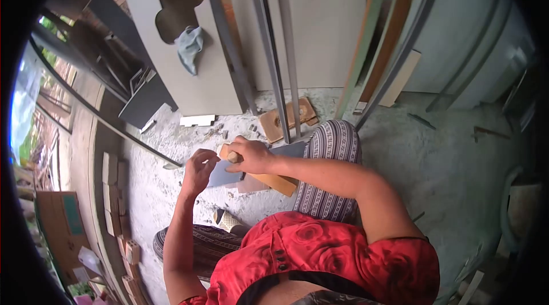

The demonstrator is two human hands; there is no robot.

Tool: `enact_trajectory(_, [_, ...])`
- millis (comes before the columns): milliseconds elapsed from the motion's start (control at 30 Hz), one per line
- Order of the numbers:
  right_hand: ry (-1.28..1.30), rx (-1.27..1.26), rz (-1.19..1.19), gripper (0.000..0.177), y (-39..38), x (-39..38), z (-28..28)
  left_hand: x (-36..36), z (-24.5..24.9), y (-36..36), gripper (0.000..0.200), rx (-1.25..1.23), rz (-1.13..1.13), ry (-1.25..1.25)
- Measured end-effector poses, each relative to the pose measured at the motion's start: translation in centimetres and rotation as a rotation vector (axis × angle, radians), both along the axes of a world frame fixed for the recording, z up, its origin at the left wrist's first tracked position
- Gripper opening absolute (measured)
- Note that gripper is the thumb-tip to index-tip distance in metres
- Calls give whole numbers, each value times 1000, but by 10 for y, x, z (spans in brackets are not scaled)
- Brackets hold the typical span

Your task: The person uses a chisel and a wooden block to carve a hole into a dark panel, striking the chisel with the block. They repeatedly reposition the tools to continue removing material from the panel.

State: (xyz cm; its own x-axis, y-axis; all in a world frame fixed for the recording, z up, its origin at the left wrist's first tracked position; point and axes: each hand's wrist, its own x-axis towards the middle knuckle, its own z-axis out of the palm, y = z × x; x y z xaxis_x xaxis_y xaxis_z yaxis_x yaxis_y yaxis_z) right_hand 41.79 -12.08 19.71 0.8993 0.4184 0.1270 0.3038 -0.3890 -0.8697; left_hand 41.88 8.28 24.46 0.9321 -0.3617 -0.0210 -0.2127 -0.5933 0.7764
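My right hand (251,155) is closed around a short wooden handle (233,157), its round end pointing up. Close by on the left, my left hand (200,170) has its fingers bent and brought together near the edge of an orange-tan piece (223,150); what they hold, if anything, is too small to make out. Under my hands lie a blue-grey sheet (224,176) and a yellowish wooden strip (277,184), which runs toward my right knee. Below the strip shows a pinkish-brown flat piece (251,185).
Long metal and wooden bars (266,36) lean upright ahead. A pale panel (303,30) stands behind them; a light cloth (190,49) hangs on another. Brown blocks (275,125) and scraps lie on the floor. Bricks (112,190) and a cardboard box (57,225) are left.
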Motion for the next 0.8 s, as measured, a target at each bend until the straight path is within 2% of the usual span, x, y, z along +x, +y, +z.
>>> enact_trajectory(67, [14, -13, 47, 41, 3, 0, -1, -2, 22, 4, 21, -68, 27, 22])
enact_trajectory(100, [28, -23, 59, 41, 3, 1, -1, -6, 36, 1, 23, -187, 93, 119])
enact_trajectory(233, [15, -60, 81, 42, 11, 2, -4, -22, 75, 5, 19, -372, 189, 167])
enact_trajectory(333, [84, -34, 101, 39, 17, 5, -1, -34, 93, 14, 13, -596, 71, 149])
enact_trajectory(467, [116, -4, 127, 42, 24, 10, -2, -49, 126, 24, 9, -592, -119, -19])
enact_trajectory(500, [157, -29, 139, 43, 23, 11, 2, -58, 139, 20, 20, -633, -60, 14])
enact_trajectory(533, [197, -54, 151, 43, 24, 12, 4, -64, 145, 23, 20, -642, -33, 1])
enact_trajectory(700, [83, -129, 183, 43, 27, 15, -9, -82, 165, 37, 28, -835, -290, -145])
enact_trajectory(800, [82, -122, 208, 43, 30, 15, -9, -87, 174, 46, 33, -791, -383, -291])
